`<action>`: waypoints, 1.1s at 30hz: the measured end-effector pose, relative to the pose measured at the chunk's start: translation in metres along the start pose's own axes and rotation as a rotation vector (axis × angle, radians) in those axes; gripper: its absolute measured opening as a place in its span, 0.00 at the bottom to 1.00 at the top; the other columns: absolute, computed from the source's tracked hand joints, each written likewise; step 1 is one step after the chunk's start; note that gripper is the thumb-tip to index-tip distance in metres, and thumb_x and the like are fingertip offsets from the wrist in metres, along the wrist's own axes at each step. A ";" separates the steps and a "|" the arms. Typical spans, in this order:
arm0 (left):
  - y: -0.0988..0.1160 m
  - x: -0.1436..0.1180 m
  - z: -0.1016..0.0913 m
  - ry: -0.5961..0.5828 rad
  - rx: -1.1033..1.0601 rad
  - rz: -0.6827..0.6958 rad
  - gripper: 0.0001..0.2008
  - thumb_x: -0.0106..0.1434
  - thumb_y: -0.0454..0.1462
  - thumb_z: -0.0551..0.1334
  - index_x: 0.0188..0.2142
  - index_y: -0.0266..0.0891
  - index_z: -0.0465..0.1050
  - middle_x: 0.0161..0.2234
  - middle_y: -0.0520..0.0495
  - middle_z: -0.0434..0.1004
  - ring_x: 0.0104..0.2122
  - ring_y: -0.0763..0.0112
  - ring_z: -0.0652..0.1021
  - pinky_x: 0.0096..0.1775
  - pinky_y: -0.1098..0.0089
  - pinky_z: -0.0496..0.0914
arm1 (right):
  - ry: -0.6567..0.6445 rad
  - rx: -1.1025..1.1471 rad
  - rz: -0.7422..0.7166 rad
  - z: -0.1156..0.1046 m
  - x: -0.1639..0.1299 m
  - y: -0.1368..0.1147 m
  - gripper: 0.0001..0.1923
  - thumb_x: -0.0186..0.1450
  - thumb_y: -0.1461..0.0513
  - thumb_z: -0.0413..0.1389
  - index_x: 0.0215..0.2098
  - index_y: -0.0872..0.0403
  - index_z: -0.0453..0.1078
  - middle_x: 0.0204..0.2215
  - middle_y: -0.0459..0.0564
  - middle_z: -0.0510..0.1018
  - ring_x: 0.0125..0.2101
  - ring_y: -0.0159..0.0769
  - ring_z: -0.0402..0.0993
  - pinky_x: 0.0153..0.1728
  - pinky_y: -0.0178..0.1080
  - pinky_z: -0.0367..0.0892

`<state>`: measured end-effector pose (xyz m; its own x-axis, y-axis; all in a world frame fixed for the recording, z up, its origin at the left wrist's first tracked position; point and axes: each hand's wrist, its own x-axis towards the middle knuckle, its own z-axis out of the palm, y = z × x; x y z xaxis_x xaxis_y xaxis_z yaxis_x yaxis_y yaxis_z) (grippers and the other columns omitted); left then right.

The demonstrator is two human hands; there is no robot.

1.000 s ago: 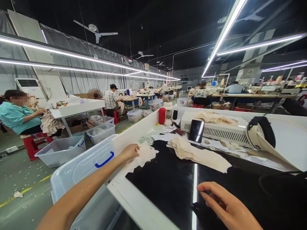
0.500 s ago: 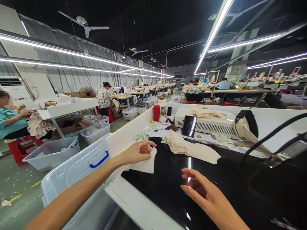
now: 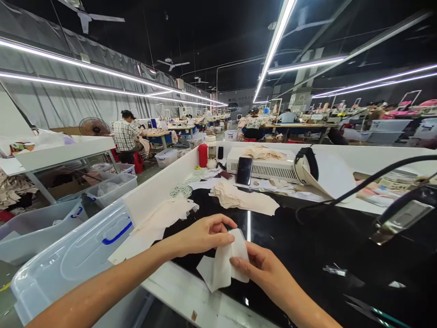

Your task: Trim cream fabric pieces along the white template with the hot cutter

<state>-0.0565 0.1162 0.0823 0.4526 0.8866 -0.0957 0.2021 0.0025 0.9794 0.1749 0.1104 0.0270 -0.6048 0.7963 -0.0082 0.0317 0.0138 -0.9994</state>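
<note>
Between my two hands hangs a white fabric piece [image 3: 222,266], folded and bent over the front of the black tabletop [image 3: 293,246]. My left hand [image 3: 206,234] pinches its top edge between thumb and fingers. On the other side, my right hand [image 3: 259,264] grips the same piece, thumb in front. Beyond my hands lies a stack of cream fabric pieces [image 3: 242,199]. More pale pieces [image 3: 164,216] are spread at the left edge of the table, beside my left forearm.
A phone [image 3: 244,171] leans on a white vented box [image 3: 266,165] at the back. Right of my hands are a thread snipper [image 3: 335,269], tweezers [image 3: 368,310] and a black cable [image 3: 368,180]. A lidded plastic bin [image 3: 82,250] stands left. Co-workers sit farther off.
My left hand has brought the white fabric piece right and toward me. My right hand, empty before, now holds it too. The view has turned to the right.
</note>
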 end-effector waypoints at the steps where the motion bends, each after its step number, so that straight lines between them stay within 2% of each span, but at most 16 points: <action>1: -0.002 0.001 0.001 0.022 0.012 -0.016 0.27 0.62 0.52 0.77 0.53 0.39 0.78 0.34 0.56 0.74 0.34 0.71 0.72 0.38 0.69 0.64 | 0.010 0.001 -0.002 0.000 0.000 0.001 0.32 0.62 0.36 0.75 0.47 0.52 0.87 0.36 0.49 0.85 0.37 0.42 0.75 0.41 0.41 0.68; 6: -0.011 0.005 0.008 0.099 0.012 -0.080 0.32 0.57 0.57 0.80 0.47 0.39 0.76 0.31 0.57 0.74 0.32 0.73 0.70 0.36 0.69 0.62 | 0.067 -0.026 -0.017 0.000 0.002 0.009 0.37 0.61 0.31 0.71 0.46 0.53 0.86 0.37 0.50 0.83 0.38 0.44 0.72 0.42 0.43 0.67; 11: -0.011 0.006 0.013 0.097 -0.012 -0.142 0.35 0.52 0.64 0.82 0.38 0.39 0.73 0.29 0.56 0.73 0.31 0.72 0.70 0.37 0.68 0.65 | 0.078 -0.059 -0.011 -0.001 -0.001 0.008 0.37 0.61 0.31 0.70 0.44 0.54 0.84 0.39 0.50 0.81 0.40 0.43 0.71 0.46 0.44 0.67; 14: -0.009 0.006 0.015 0.098 0.001 -0.121 0.35 0.55 0.66 0.79 0.36 0.39 0.72 0.30 0.55 0.72 0.31 0.73 0.69 0.36 0.69 0.61 | 0.044 -0.045 0.058 0.001 -0.004 0.006 0.38 0.59 0.31 0.71 0.45 0.54 0.82 0.32 0.45 0.75 0.33 0.37 0.67 0.36 0.39 0.65; 17: -0.006 0.005 0.016 0.105 0.026 -0.093 0.35 0.57 0.67 0.77 0.37 0.39 0.74 0.30 0.54 0.72 0.31 0.73 0.68 0.34 0.70 0.59 | -0.012 -0.033 0.157 0.004 -0.008 0.008 0.35 0.57 0.33 0.74 0.40 0.53 0.78 0.23 0.37 0.62 0.24 0.30 0.53 0.25 0.36 0.51; 19: -0.004 0.004 0.016 0.106 0.062 -0.068 0.34 0.59 0.68 0.74 0.37 0.39 0.75 0.31 0.54 0.72 0.31 0.72 0.68 0.34 0.70 0.59 | -0.031 -0.035 0.179 0.006 -0.010 0.009 0.33 0.57 0.34 0.74 0.35 0.52 0.75 0.21 0.35 0.57 0.23 0.28 0.49 0.25 0.36 0.47; 21: -0.003 0.003 0.016 0.111 0.104 -0.040 0.33 0.62 0.67 0.72 0.37 0.39 0.75 0.30 0.54 0.70 0.30 0.72 0.66 0.32 0.70 0.59 | -0.038 -0.043 0.173 0.007 -0.011 0.009 0.32 0.58 0.34 0.74 0.32 0.52 0.74 0.21 0.36 0.56 0.25 0.29 0.48 0.26 0.37 0.45; 25: -0.003 0.001 0.015 0.135 0.192 0.020 0.27 0.67 0.62 0.69 0.35 0.40 0.75 0.28 0.55 0.67 0.29 0.72 0.64 0.31 0.69 0.57 | -0.077 -0.062 0.149 0.009 -0.014 0.002 0.35 0.58 0.32 0.72 0.32 0.52 0.71 0.25 0.39 0.62 0.29 0.30 0.52 0.30 0.37 0.48; 29: -0.002 0.000 0.016 0.137 0.279 0.088 0.18 0.69 0.51 0.68 0.33 0.39 0.77 0.30 0.53 0.72 0.31 0.71 0.68 0.34 0.69 0.59 | -0.177 -0.093 0.152 0.011 -0.017 0.000 0.38 0.55 0.29 0.71 0.32 0.52 0.70 0.25 0.39 0.63 0.28 0.30 0.53 0.30 0.36 0.52; 31: 0.001 -0.002 0.015 0.134 0.362 0.152 0.16 0.72 0.47 0.66 0.33 0.39 0.78 0.31 0.52 0.76 0.32 0.70 0.71 0.35 0.69 0.61 | -0.176 -0.141 0.143 0.010 -0.017 0.002 0.37 0.58 0.29 0.69 0.31 0.50 0.67 0.23 0.38 0.61 0.26 0.29 0.52 0.28 0.36 0.52; 33: 0.006 -0.005 0.012 0.163 0.491 0.265 0.15 0.77 0.45 0.63 0.36 0.40 0.80 0.34 0.51 0.80 0.34 0.69 0.75 0.37 0.69 0.64 | -0.125 -0.218 0.115 0.006 -0.016 0.006 0.33 0.65 0.32 0.65 0.32 0.50 0.68 0.24 0.38 0.63 0.25 0.30 0.54 0.27 0.36 0.54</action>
<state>-0.0473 0.1064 0.0861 0.4114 0.8873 0.2085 0.4968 -0.4101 0.7648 0.1800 0.0940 0.0205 -0.6801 0.7199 -0.1387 0.2680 0.0681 -0.9610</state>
